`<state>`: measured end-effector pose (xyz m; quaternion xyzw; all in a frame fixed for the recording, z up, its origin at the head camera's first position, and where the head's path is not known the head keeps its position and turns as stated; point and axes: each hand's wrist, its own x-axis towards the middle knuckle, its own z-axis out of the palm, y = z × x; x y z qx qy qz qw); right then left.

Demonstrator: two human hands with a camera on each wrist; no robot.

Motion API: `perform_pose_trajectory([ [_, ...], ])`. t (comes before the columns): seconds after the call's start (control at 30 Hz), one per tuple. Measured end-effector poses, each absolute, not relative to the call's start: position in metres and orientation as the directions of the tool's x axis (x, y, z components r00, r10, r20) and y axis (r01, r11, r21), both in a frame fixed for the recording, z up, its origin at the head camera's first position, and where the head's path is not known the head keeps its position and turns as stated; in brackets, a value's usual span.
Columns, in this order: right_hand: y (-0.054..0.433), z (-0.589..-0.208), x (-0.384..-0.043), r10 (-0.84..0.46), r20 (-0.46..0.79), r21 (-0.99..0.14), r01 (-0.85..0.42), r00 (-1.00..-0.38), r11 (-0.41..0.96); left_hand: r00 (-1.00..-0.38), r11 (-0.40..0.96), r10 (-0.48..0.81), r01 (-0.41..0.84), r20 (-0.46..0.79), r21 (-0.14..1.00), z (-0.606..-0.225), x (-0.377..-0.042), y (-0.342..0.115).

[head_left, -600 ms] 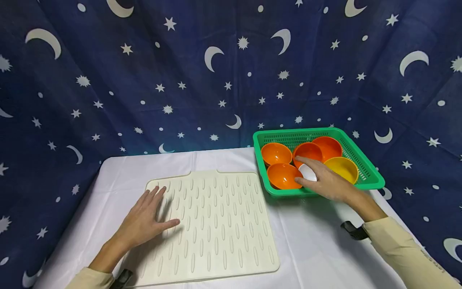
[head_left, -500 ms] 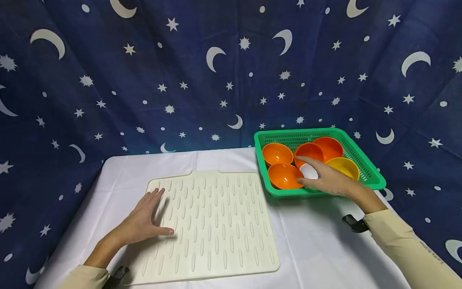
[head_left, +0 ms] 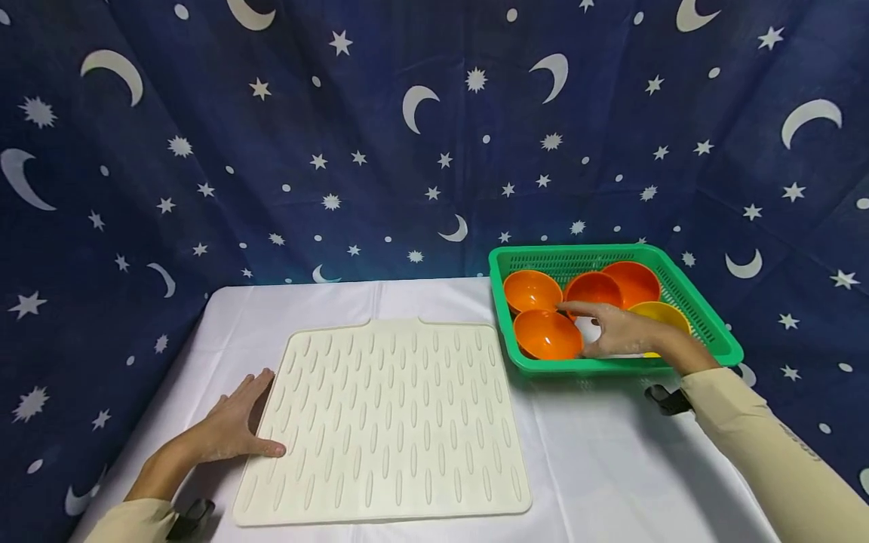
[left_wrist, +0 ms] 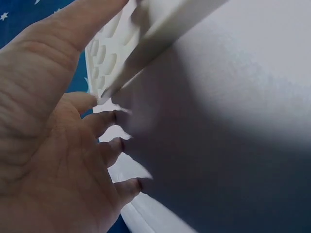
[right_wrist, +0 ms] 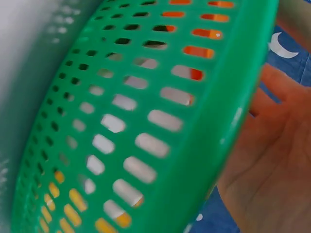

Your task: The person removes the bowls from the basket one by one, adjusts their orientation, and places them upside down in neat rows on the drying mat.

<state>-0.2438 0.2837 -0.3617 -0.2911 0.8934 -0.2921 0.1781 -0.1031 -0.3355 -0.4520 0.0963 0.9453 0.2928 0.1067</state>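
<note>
My left hand (head_left: pixel 227 426) is at the left edge of a cream mat (head_left: pixel 387 422) with raised oval ridges. The thumb lies over the mat's edge and the spread fingers reach down to the white cloth beside it; the left wrist view shows those fingertips (left_wrist: pixel 129 187) at the cloth. On the right, my right hand (head_left: pixel 627 332) reaches into a green basket (head_left: pixel 563 367), thumb and index finger apart around a white bowl (head_left: pixel 585 329). Orange bowls (head_left: pixel 548 335) lie to its left and behind, a yellow bowl (head_left: pixel 664 313) to its right. In the right wrist view the basket's wall (right_wrist: pixel 204 126) hides the fingertips.
A white cloth (head_left: pixel 577 467) covers the table. A dark blue curtain (head_left: pixel 407 188) with moons and stars hangs behind and at both sides. The basket stands near the back right corner, beyond the mat's right edge.
My left hand has moved left and down from above the mat to its left edge. My right hand has sunk lower into the basket over the white bowl. The head view has shifted slightly.
</note>
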Motion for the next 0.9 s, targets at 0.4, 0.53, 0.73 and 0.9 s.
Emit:
perform_pose_trajectory([
  [0.4, 0.263, -0.352, -0.261, -0.641, -0.38, -0.651, -0.298, -0.667, 0.698, -0.957, 0.831, 0.264, 0.16, -0.123, 0.532, -0.449, -0.105, -0.333],
  [0.53, 0.258, -0.349, -0.262, -0.61, -0.419, -0.596, -0.303, -0.672, 0.743, -0.958, 0.835, 0.266, 0.174, -0.106, 0.522, -0.453, -0.107, -0.334],
  [0.73, 0.261, -0.352, -0.264, -0.623, -0.386, -0.63, -0.299, -0.681, 0.717, -0.958, 0.839, 0.269, 0.182, -0.1, 0.513, -0.454, -0.106, -0.334],
  [0.9, 0.27, -0.356, -0.264, -0.663, -0.318, -0.711, -0.292, -0.678, 0.64, -0.959, 0.837, 0.264, 0.175, -0.102, 0.518, -0.455, -0.105, -0.335],
])
